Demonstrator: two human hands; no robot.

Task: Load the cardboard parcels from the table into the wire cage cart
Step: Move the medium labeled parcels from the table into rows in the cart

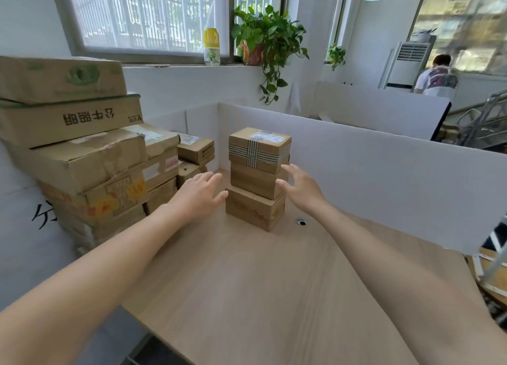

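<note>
A stack of three small cardboard parcels stands on the wooden table point(247, 282): a top parcel point(259, 149) bound with striped tape, a plain middle parcel point(253, 182) and a bottom parcel point(253, 208). My left hand point(200, 193) hovers open just left of the stack, fingers spread, not touching. My right hand point(299, 187) is open at the stack's right side, its fingertips at the middle parcel's edge. Part of a wire cage cart point(491, 260) shows at the right edge.
A tall pile of larger cardboard boxes point(82, 159) fills the table's left side, with smaller boxes point(194, 150) behind. White partition panels point(384, 172) wall the table's back and right. A cable hole point(301, 222) lies near the stack. A person point(439, 76) stands far right.
</note>
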